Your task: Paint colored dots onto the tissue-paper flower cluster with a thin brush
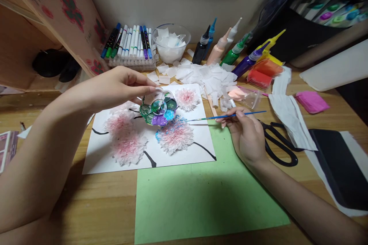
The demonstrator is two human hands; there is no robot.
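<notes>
The fingers of the left hand are clamped on the white rim of a flower-shaped paint palette, holding it tilted just above the centre of the frame, over the white sheet. Its wells show green, purple and blue paint. The right hand, right of centre, has its fingers closed together on a thin blue paintbrush that lies almost level, its tip pointing left and ending just beside the palette's right edge.

Under the palette the white sheet carries black painted branches and several fluffy pink tissue blossoms; the blossom nearest the brush tip has a blue stain on its left edge. The sheet's lower right corner overlaps a green paper that fills the lower middle of the frame and runs to the bench front edge.

Above the sheet lies a heap of white tissue squares, then a clear bowl of more squares, a tray of markers at upper left of centre, and a row of paint bottles leaning at upper right. Black scissors lie just right of the right hand, touching a white strip. Bare wood shows at lower left, beside the left forearm.
</notes>
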